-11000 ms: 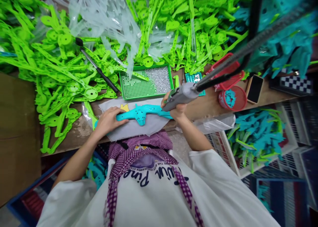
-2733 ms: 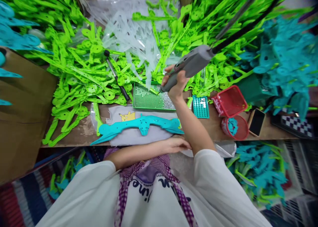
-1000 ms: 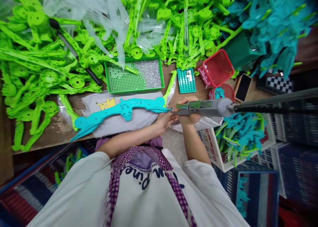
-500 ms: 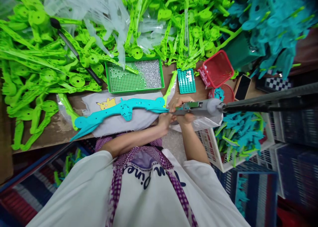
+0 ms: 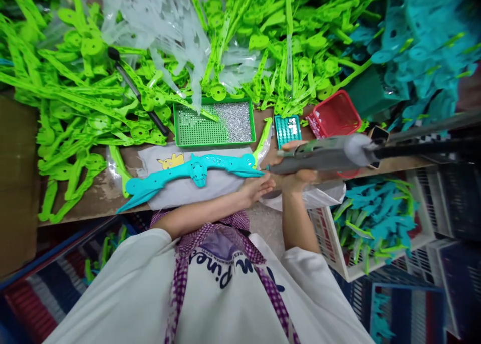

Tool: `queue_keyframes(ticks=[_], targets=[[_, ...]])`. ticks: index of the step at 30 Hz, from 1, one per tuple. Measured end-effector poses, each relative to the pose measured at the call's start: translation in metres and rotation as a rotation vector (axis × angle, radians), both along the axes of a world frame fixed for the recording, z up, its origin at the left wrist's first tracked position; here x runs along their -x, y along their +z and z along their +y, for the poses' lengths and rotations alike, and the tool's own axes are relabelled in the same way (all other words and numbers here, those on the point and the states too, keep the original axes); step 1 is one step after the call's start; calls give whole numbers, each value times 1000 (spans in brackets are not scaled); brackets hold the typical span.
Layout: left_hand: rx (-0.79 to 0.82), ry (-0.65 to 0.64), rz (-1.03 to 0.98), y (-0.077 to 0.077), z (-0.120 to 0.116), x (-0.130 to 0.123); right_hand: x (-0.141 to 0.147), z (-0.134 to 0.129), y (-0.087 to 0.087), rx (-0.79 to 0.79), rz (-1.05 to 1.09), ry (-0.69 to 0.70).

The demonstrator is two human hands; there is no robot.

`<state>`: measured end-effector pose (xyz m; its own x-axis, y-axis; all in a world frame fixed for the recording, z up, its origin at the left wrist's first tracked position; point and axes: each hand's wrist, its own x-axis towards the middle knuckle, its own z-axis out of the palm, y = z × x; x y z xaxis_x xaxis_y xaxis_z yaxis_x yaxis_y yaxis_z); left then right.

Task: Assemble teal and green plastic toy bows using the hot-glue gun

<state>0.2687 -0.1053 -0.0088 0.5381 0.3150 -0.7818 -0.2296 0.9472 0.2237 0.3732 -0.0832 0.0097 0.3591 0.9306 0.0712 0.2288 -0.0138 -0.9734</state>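
My right hand (image 5: 296,181) is wrapped round a grey power screwdriver (image 5: 325,156), which lies nearly level with its bit end pointing left. Just left of that end, my left hand (image 5: 257,189) has its fingers stretched out, close to the pointed right tip of a turquoise plastic part (image 5: 171,174). This long, curved part has a moulded head in its middle and rests on a grey cloth (image 5: 206,193) with a yellow cartoon figure. Lime-green pieces in clear film stick out at both its ends, a left one (image 5: 119,168) and a right one (image 5: 264,141).
Behind the cloth stand a green tray of screws (image 5: 178,141), a small teal tray (image 5: 280,138) and a red basket (image 5: 336,113). Lime-green parts (image 5: 101,118) are heaped across the back. A white crate (image 5: 338,266) of turquoise and green parts sits at the right.
The screwdriver has moved right, away from the turquoise part's tip, with my right hand on it. My left hand's fingers have straightened near that tip. The whole view has shifted slightly.
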Motion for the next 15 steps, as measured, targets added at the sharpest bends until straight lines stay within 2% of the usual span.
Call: queue_keyframes(ticks=[2,3,4,7,8,10,12,15], targets=[[-94,-193,-94,9,2,31,5,14,5,-84,36,-24],[-230,-251,-134,15,5,49,10,20,8,-116,39,-19],[-428,-243,-134,22,11,66,17,26,12,-140,32,1],[-1092,80,39,46,44,103,39,40,28,-193,-55,155],[-1244,148,68,54,58,109,43,43,33,-219,-104,217],[-1417,195,110,69,84,113,37,48,40,-267,-226,258],[-1466,220,146,78,103,115,7,51,41,-274,-352,108],[-1466,237,238,78,120,126,-75,53,32,-129,-514,-305]])
